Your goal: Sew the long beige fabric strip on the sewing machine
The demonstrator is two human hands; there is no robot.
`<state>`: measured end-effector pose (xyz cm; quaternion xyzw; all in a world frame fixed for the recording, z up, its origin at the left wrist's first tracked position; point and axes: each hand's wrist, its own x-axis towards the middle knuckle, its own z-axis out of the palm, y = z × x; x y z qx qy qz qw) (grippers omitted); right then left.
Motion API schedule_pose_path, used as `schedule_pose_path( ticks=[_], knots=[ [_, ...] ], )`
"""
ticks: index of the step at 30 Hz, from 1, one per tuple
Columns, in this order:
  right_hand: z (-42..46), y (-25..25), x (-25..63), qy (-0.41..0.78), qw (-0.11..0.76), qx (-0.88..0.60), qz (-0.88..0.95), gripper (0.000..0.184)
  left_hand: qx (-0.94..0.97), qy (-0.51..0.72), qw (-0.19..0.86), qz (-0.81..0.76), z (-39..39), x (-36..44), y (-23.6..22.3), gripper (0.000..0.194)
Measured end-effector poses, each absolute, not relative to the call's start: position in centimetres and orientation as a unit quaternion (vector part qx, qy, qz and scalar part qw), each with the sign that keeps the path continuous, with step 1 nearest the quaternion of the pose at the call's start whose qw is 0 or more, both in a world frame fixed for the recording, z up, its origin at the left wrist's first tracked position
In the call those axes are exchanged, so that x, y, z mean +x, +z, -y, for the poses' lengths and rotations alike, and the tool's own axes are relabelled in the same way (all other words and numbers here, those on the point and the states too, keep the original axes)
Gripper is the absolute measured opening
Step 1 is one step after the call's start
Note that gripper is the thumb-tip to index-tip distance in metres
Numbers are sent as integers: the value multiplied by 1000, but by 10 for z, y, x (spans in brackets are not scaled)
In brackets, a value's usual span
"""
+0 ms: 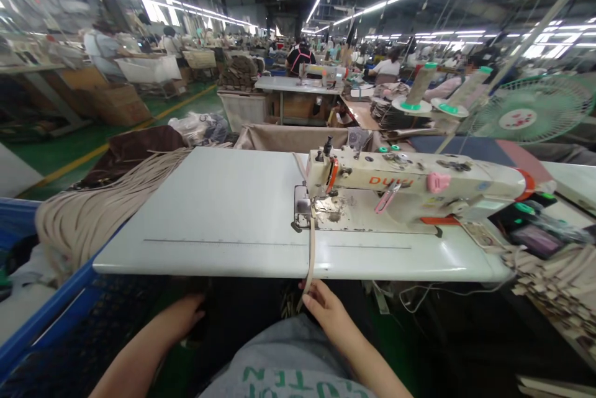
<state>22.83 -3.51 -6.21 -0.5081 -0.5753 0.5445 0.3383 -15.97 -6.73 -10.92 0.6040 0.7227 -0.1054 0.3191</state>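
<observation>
A narrow beige fabric strap [311,249] runs from under the needle area of the sewing machine [410,190] over the front edge of the white sewing table [223,212]. Below that edge my right hand [323,302] pinches the strap between thumb and fingers. My left hand [189,314] hangs low in front of the table, away from the strap, near my dark-clothed lap. Its fingers are in shadow and mostly hidden. More strap ends show in a dark bunch under the table edge beside my right hand.
Many long beige straps [93,205] drape over a blue crate [65,323] on the left. Cut strap pieces [554,280] lie at the right. Thread cones [421,87] and a green fan [526,111] stand behind the machine. Other people work farther back.
</observation>
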Motion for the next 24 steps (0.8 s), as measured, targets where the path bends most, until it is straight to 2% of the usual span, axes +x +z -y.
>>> schedule_pose_path(
  ticks=[5,9,12,14,17,20,24],
  knots=[
    [36,-69,225,544,378,-539,521,33,632,-99,320,-699,70,-153,-105,49],
    [33,-50,222,596,382,-500,499,48,647,-115,316,-684,81,-150,-98,47],
    [38,-30,221,653,390,-445,474,61,666,-98,333,-660,88,-136,-70,35],
    [45,-20,224,666,413,-425,454,58,697,-20,353,-624,89,-117,-43,30],
    [55,-13,232,667,435,-424,431,49,735,146,354,-559,82,-73,-7,36],
    [65,-13,238,665,443,-430,422,45,777,233,250,-529,63,-24,2,40],
    [74,-14,240,671,438,-435,412,46,863,185,83,-462,29,28,-15,53]
  ],
)
